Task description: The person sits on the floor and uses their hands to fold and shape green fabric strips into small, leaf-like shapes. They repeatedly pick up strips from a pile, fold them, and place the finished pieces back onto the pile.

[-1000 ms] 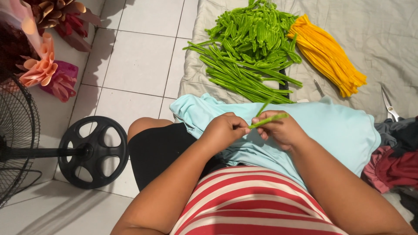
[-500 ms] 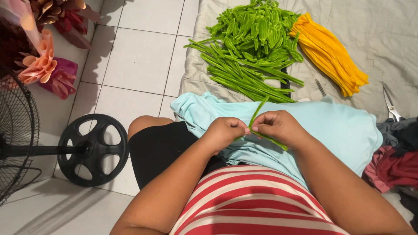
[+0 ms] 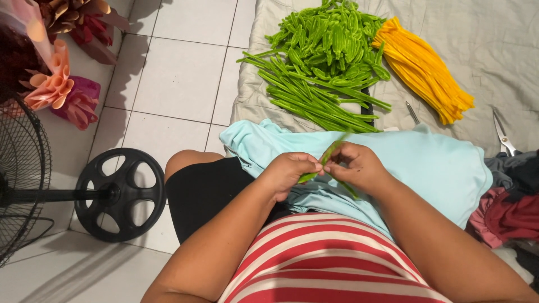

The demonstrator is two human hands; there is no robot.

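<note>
left hand (image 3: 289, 173): fingers curled, pinching the lower end of a green strip (image 3: 324, 159) over the lap.
right hand (image 3: 359, 166): fingers curled, pinching the same strip just beside the left hand; 2 hands nearly touching.
green strip: slanted, upper tip blurred, held above a light blue cloth (image 3: 438, 168) that lies over the knees.
ahead: green pile (image 3: 325, 62) of stems and leaf shapes on a beige sheet (image 3: 494, 45), yellow bundle (image 3: 424, 70) just beside it.
right edge: scissors (image 3: 504, 134) on the sheet.
left: fan base (image 3: 120, 193) on white tiles, paper flowers (image 3: 53, 90) near it.
</note>
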